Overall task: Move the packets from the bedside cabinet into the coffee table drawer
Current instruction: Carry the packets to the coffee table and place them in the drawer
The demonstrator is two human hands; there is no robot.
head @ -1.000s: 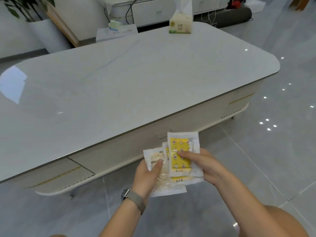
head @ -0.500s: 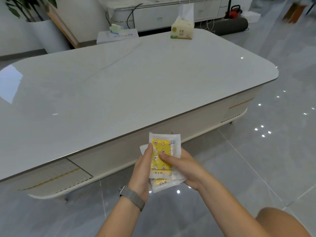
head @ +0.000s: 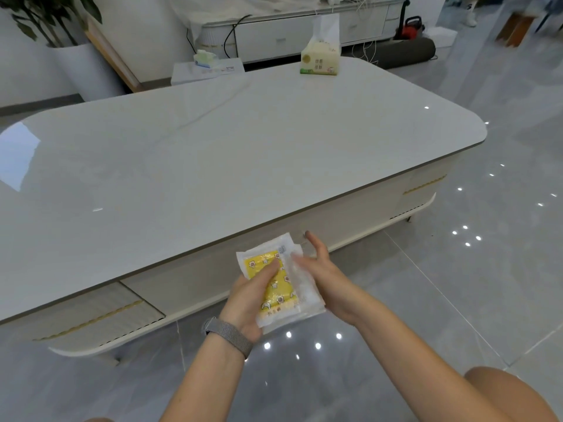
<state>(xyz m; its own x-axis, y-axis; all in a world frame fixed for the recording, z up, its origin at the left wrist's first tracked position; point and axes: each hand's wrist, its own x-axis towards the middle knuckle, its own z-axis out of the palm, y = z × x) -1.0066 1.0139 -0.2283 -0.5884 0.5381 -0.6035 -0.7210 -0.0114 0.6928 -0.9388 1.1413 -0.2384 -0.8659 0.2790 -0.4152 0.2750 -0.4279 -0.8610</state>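
Right now the left hand (head: pixel 248 303) is gripping the stacked packets (head: pixel 281 283) before the shut coffee table drawer (head: pixel 274 254), while the right hand (head: pixel 316 269), fingers straight, is risking nudging them loose.

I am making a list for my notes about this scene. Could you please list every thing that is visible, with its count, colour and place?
packets: a stack, exact count unclear, top one yellow in clear wrap, held in front of the coffee table
coffee table: one, glossy white top, cream body, centre
drawer: one, cream, closed, front of the table
tissue pack: one, pale yellow, far edge of the tabletop
small tissue pack: one, green and white, on a white box behind the table
cabinet: one, white, far wall
plant pot: one, white, far left
watch: one, grey mesh band, left wrist
left hand: grips the packets
right hand: open, fingers extended, beside the packets, near the drawer front
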